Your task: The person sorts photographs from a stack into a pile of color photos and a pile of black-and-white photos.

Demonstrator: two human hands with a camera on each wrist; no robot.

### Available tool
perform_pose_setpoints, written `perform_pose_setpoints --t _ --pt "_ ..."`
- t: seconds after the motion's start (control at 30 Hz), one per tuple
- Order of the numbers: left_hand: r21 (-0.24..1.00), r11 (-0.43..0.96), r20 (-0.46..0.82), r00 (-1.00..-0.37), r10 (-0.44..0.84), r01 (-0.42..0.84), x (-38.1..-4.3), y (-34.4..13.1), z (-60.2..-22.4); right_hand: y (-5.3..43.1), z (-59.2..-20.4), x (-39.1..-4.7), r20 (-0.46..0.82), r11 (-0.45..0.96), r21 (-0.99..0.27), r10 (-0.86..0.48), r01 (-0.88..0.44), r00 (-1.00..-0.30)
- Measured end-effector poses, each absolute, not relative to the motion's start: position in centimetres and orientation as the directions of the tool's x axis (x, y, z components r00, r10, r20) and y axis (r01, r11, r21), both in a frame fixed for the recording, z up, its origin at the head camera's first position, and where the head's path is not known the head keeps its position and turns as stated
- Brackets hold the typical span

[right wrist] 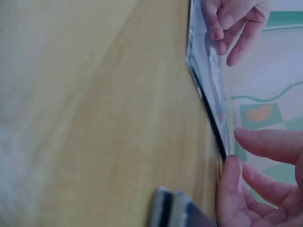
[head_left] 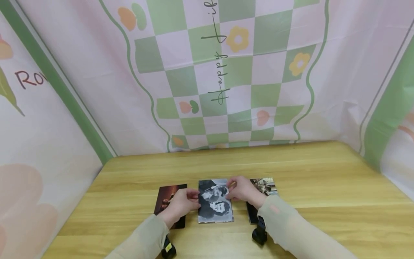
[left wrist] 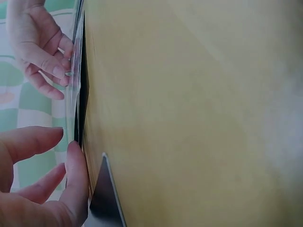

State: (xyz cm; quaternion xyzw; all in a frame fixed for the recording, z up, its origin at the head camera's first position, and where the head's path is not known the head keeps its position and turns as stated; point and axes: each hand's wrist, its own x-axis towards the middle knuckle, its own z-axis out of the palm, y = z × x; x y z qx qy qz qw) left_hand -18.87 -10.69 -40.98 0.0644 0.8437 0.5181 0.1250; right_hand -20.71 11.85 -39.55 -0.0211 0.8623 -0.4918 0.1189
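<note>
In the middle of the table lies a black-and-white picture card (head_left: 215, 216) printed with two faces, flat, with what look like layers beneath it. My left hand (head_left: 182, 204) touches its left edge with bent fingers. The right hand (head_left: 243, 189) is at the opposite edge, near the upper corner. In the left wrist view the thumb (left wrist: 76, 175) meets the card's edge while the other fingers stand apart from it. The right wrist view likewise has a thumb (right wrist: 230, 182) against the edge (right wrist: 215, 125), with a gap to the fingers.
A dark reddish picture card (head_left: 160, 199) lies partly under the left forearm. On the right, another pile of picture cards (head_left: 266, 185) is partly covered by the right hand and wrist. The wooden table (head_left: 129, 187) meets a patterned cloth (head_left: 236, 126) at the back.
</note>
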Motion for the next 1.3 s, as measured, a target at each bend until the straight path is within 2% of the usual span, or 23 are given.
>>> perform_pose_setpoints --t 0.6,0.93,1.3 --pt "0.913 0.408 -0.126 -0.963 0.239 -0.018 -18.6 -10.6 -39.7 13.2 -38.2 -20.3 -0.164 0.431 -0.9 -0.201 0.063 -0.966" --pt "0.93 0.367 -0.131 -0.955 0.265 -0.026 -18.0 -9.9 -38.7 15.1 -37.4 -19.3 -0.114 0.391 -0.921 -0.26 0.003 -0.959" --pt "0.942 0.335 -0.116 -0.938 0.326 0.0 -17.4 -7.5 -38.0 18.4 -37.2 -18.3 -0.115 0.382 -0.924 -0.236 0.017 -0.965"
